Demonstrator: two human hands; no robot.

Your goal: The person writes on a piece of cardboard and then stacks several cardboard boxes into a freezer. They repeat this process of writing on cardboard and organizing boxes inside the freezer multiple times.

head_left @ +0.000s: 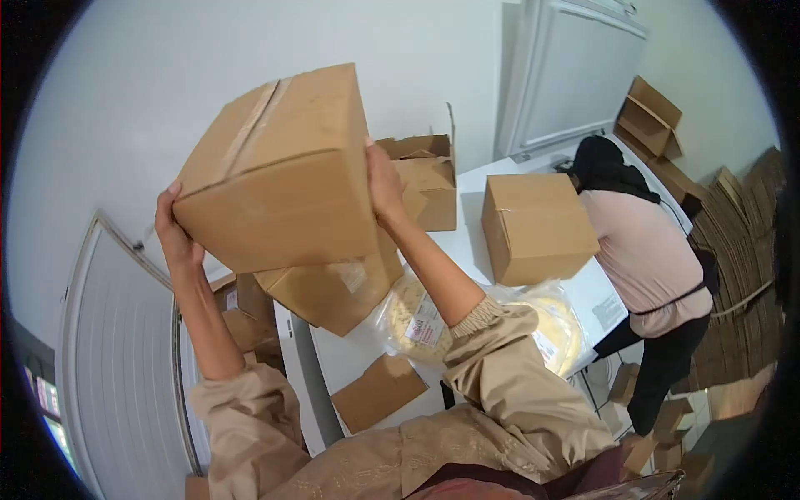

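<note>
A taped cardboard box (275, 200) is raised above the table, tilted, between my two hands. My left hand (176, 231) grips its lower left side. On the opposite side, my right hand (382, 177) presses flat fingers, partly hidden behind the box edge. Just below it lies another piece of brown cardboard, a box or flap (337, 287), whose far part is hidden. Clear bags with round, pale yellow contents and white labels rest near my right forearm: one bag (407, 321) left of the forearm, another bag (562, 321) right of it.
A closed carton (542, 225) and an open carton (433, 187) stand on the white table (471, 250). A cardboard sheet (379, 392) lies at the near edge. Another person (646, 250) bends over the table at right, beside stacked flattened cardboard (737, 267). A white freezer lid (579, 75) stands up behind.
</note>
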